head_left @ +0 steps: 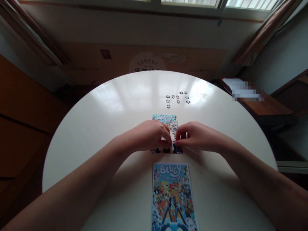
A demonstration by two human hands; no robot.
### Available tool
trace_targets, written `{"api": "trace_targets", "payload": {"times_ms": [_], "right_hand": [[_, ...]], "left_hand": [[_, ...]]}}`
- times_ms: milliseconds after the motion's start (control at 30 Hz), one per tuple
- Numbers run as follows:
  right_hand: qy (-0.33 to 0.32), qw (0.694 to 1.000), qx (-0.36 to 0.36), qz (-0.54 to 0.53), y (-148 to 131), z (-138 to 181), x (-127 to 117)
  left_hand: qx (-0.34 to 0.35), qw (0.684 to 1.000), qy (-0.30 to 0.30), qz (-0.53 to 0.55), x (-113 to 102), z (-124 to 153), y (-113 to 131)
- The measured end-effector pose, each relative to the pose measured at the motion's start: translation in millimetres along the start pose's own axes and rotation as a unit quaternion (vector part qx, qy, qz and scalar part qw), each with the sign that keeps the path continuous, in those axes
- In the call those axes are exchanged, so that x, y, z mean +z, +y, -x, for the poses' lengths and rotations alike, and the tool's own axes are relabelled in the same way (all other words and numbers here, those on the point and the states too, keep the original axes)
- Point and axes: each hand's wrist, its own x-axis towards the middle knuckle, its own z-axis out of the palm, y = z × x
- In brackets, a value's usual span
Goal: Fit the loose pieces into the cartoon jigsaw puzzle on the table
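A printed picture card [172, 195] lies nearest on the white round counter [108, 112], at 6 o'clock from the hands. Its heading reads "BLUEY" with "FANZINE PROJECT" beneath, above a crowd of cartoon figures.

Just beyond it lies the jigsaw puzzle [166, 119], flat on the counter under both hands. Its top strip, showing at 12 o'clock from the knuckles, carries the same "BLUEY" heading.

The left hand [146, 136] comes in from 8 o'clock, palm down, with its fingers [168, 138] curled so the tips press onto the puzzle's lower middle. The right hand [197, 136] comes in from 4 o'clock, with thumb and forefinger drawn close together at the puzzle's right edge, almost meeting the left fingertips. Whether either hand has hold of a piece cannot be told. Both forearms rest low over the counter.

Farther out, at 12 to 1 o'clock, loose puzzle pieces [178, 98] lie spread apart. Behind the counter stands a cardboard box [144, 62] printed "TANKEE".
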Motion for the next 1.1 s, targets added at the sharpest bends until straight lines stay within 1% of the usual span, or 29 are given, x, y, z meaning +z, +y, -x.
{"api": "trace_targets", "payload": {"times_ms": [233,467,567,633,733,833,933,1033,1100], "right_hand": [[0.007,1.000,0.007,0.016,-3.9,1.1,1.8],[0.023,0.998,0.013,0.052,-7.0,2.6,5.3],[0.018,0.999,0.014,0.042,-5.4,2.1,5.4],[0.013,0.999,0.010,0.035,-4.4,1.8,4.8],[0.007,0.999,0.007,0.031,-4.2,1.9,3.3],[0.007,1.000,0.007,0.029,-5.7,2.0,2.5],[0.020,0.999,0.006,0.044,-7.4,1.4,3.8],[0.032,0.998,0.004,0.059,-8.6,0.2,6.4],[0.037,0.998,0.006,0.058,-9.1,-0.5,8.1]], "left_hand": [[0.010,1.000,0.008,-0.015,1.7,0.2,-0.8],[-0.009,0.999,-0.006,-0.046,0.2,-1.3,4.6],[-0.001,1.000,-0.003,-0.028,0.3,0.5,2.0],[0.003,1.000,0.008,-0.011,-0.9,2.2,-1.5],[-0.010,0.998,0.058,0.003,-5.7,4.5,-7.7],[-0.042,0.989,0.144,-0.005,-10.2,6.3,-15.1],[-0.087,0.969,0.230,-0.023,-9.8,7.8,-25.3],[-0.127,0.947,0.293,-0.028,-4.7,8.3,-37.4],[-0.158,0.927,0.339,-0.018,-0.9,8.3,-45.7]]}}
